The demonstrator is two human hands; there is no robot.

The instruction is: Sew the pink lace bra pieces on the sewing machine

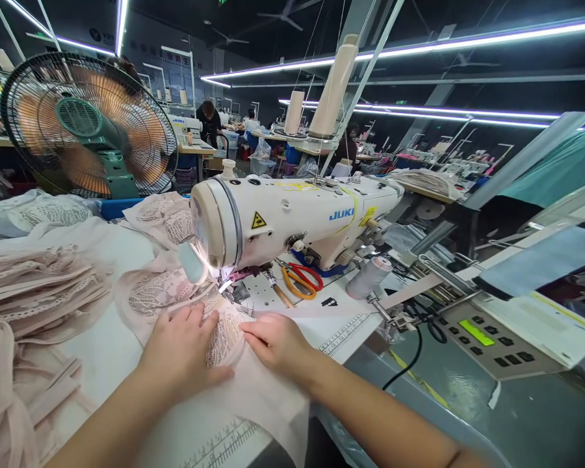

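Note:
Pale pink lace fabric (227,338) lies on the white sewing table under the lit needle area of a JUKI sewing machine (283,214). My left hand (182,344) rests on the fabric with fingers spread, close in front of the needle. On the other side of the lace, my right hand (273,341) pinches the fabric's edge between thumb and forefinger. Sheer cloth hangs from there over the table's front edge. The needle and presser foot are too small and glared to make out.
Orange-handled scissors (297,281) and a grey thread cone (369,278) lie right of the needle. Stacked pink lace pieces (34,286) cover the left side. Behind them stands a large fan (90,127). A control panel (487,335) juts in at right.

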